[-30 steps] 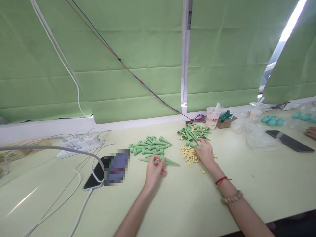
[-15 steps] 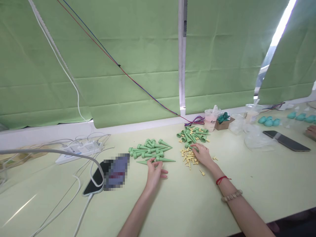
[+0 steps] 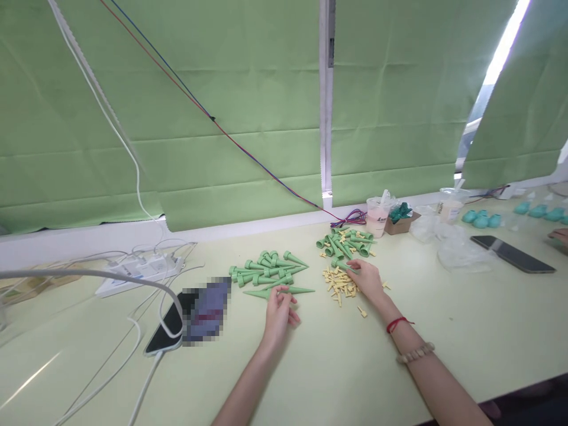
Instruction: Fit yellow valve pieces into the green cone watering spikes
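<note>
The left hand [image 3: 278, 310] lies low in the middle of the frame on the pale green table [image 3: 337, 367], its fingertips pinching the wide end of a green cone [image 3: 296, 290] that lies flat and points toward the right. Just above that cone, toward the centre of the frame, sits a pile of green cones [image 3: 265, 270] heaped in all directions.

The right hand [image 3: 367, 278] rests a little right of centre, its fingers curled over a green cone [image 3: 342, 265] at the lower edge of a second heap of cones [image 3: 346, 243]; whether it truly grips that piece or only touches it, I cannot tell. Directly left of and below this hand lies a scatter of small yellow pegs [image 3: 341, 282], touching the fingers. A red string and a bead bracelet circle the right wrist.

At the lower left lies a phone [image 3: 166, 327] with a cable over it, and further left a white power strip [image 3: 139, 271]. Upper right of the heaps stand a plastic cup [image 3: 377, 216] and a small cardboard box [image 3: 400, 221]. Far right lies a dark tablet [image 3: 511, 253], and another person's hand [image 3: 560, 236] shows at the right edge.
</note>
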Demonstrator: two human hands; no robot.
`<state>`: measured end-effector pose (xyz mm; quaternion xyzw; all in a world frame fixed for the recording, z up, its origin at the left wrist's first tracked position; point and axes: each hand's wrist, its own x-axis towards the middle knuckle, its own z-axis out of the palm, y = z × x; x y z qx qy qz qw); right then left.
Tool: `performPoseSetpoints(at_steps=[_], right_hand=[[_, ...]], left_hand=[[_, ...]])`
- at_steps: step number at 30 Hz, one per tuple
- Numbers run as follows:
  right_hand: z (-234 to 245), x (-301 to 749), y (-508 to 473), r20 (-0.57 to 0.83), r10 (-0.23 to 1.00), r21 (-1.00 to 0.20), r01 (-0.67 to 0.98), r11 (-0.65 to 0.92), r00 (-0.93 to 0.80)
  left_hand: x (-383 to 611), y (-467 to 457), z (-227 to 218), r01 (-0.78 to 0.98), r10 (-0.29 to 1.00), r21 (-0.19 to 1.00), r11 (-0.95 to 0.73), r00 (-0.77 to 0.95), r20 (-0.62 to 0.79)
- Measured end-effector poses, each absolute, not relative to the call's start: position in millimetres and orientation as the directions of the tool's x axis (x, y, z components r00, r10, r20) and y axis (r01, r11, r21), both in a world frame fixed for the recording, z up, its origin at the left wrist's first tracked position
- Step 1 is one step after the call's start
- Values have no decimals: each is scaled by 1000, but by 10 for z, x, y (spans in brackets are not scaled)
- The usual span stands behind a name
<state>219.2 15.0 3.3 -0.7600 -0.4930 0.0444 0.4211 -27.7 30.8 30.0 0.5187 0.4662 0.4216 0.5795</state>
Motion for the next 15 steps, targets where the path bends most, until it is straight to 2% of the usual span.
performPoseSetpoints(at_steps=[3, 5, 7, 9, 11, 12, 15], right_hand=[[83, 2159, 147, 415, 752, -705, 703, -90, 512], [129, 2099, 151, 431, 710, -767, 641, -37, 557], [173, 1987, 159, 385, 702, -859, 510, 37, 599], [203, 1822, 161, 296, 770, -929, 357, 94, 566], [216, 1620, 144, 134, 898, -990, 101, 101, 418], [218, 1517, 127, 86, 942, -996, 27, 81, 325], [219, 1263, 41, 62, 997, -998, -23, 62, 37]], left_hand=[[-265, 300, 313, 10, 966, 994, 105, 238, -104], [-258, 287, 322, 18, 961, 995, 94, 259, -95], [-248, 260, 329, 25, 953, 998, 62, 295, -66], [-232, 222, 331, 22, 937, 1000, 19, 348, -26], [-211, 186, 324, -2, 922, 1000, 8, 388, -7], [-201, 174, 319, -25, 921, 999, 20, 390, -9], [-189, 175, 311, -116, 940, 992, 53, 341, -10]])
